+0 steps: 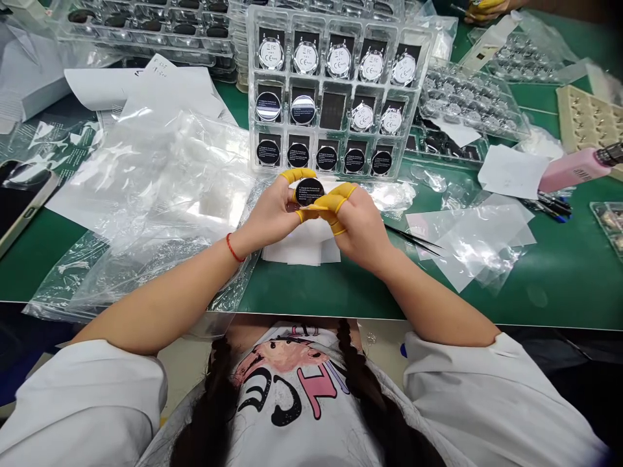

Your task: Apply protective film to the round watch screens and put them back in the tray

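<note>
A round watch case [310, 192] with a black face film bearing small white print is held up above the table. My left hand [277, 206], in yellow finger cots, grips it by the left edge. On its lower right edge, the yellow-covered fingers of my right hand [351, 217] are pinched together. White paper sheets [302, 251] lie below both hands. Behind them stands a tilted clear plastic tray [335, 91] of watch cases, some showing white backs, others black faces; one middle pocket shows only black lining. Black tweezers [413, 239] rest right of my right hand.
Clear plastic bags [180, 175] and papers spread over the left side. Stacked trays [146, 32] stand at the back. A pink electric screwdriver [572, 170], pens [555, 206] and clear films [472, 237] lie right. Another person's gloved hand [489, 8] shows at the top right.
</note>
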`<state>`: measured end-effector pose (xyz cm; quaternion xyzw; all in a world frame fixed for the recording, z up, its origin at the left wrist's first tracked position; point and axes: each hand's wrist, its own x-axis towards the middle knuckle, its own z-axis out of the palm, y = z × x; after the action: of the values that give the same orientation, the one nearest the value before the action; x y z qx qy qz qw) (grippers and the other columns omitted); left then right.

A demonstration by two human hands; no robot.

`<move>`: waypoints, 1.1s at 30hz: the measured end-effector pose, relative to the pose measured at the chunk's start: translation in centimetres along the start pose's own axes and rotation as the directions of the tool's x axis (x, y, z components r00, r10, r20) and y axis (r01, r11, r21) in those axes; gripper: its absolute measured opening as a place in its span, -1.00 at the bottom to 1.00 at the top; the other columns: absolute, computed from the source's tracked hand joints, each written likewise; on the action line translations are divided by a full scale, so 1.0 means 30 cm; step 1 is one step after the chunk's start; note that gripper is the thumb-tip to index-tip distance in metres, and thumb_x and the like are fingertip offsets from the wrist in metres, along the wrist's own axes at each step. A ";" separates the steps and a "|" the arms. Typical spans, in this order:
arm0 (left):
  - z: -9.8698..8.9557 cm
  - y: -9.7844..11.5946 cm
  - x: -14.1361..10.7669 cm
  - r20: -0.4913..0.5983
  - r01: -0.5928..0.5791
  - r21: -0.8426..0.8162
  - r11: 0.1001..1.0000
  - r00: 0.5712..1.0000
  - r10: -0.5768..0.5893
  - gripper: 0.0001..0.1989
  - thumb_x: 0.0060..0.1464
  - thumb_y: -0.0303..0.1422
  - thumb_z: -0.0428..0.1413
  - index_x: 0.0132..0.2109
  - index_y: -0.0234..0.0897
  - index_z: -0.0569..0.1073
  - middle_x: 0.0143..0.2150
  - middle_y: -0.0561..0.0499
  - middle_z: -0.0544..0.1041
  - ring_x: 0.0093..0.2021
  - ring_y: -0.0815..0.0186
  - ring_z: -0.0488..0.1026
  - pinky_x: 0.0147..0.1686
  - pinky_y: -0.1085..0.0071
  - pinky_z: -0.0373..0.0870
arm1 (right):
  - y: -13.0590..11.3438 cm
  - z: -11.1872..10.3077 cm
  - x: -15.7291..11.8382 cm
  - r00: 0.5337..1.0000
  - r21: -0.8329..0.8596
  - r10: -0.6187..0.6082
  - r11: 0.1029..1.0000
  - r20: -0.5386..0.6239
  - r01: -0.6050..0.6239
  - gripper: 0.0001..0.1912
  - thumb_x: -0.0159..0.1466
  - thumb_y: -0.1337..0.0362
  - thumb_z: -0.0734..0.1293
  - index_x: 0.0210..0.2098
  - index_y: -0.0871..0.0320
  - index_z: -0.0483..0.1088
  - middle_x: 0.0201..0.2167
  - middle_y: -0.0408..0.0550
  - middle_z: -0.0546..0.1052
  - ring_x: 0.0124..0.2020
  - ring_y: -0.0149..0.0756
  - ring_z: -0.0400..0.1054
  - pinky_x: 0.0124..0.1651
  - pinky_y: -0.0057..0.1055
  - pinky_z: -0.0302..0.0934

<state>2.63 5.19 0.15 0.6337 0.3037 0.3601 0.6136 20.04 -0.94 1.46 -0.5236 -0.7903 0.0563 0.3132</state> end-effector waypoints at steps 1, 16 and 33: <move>0.000 0.003 0.001 0.010 0.007 -0.014 1.000 1.000 -0.007 -0.37 -0.12 -0.24 0.39 0.05 -0.18 0.27 -0.33 0.08 0.55 -0.29 0.28 0.59 -0.26 0.34 0.54 | 0.005 -0.012 0.002 0.999 0.069 0.033 0.997 -0.043 -0.030 -0.74 0.39 0.14 0.13 -0.10 0.01 0.41 -0.21 0.01 0.48 -0.20 -0.17 0.33 -0.13 -0.15 0.24; 0.015 -0.020 -0.011 0.003 -0.175 0.172 0.969 0.984 0.177 -0.44 -0.01 -0.12 0.30 0.06 -0.18 0.28 -0.11 -0.01 0.54 -0.27 0.33 0.58 -0.25 0.39 0.52 | -0.037 -0.020 -0.017 0.985 0.037 0.019 0.999 -0.173 -0.013 -0.85 0.36 0.21 0.25 -0.13 0.04 0.43 -0.01 0.01 0.54 0.09 -0.11 0.36 0.13 -0.05 0.21; 0.029 -0.015 -0.027 0.025 -0.133 0.218 0.967 0.991 0.131 -0.54 0.03 -0.38 0.25 0.06 -0.26 0.30 0.05 -0.08 0.52 -0.34 0.46 0.53 -0.33 0.51 0.44 | -0.001 0.062 -0.031 0.948 -0.244 -0.116 0.969 -0.297 0.042 -0.82 0.38 0.23 0.17 -0.20 0.03 0.40 -0.18 -0.02 0.45 -0.07 -0.18 0.32 0.23 0.10 0.09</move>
<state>2.93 4.06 -0.36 0.7181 0.2954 0.3612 0.5163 19.22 -1.32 -0.43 -0.5270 -0.7531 -0.1329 0.3708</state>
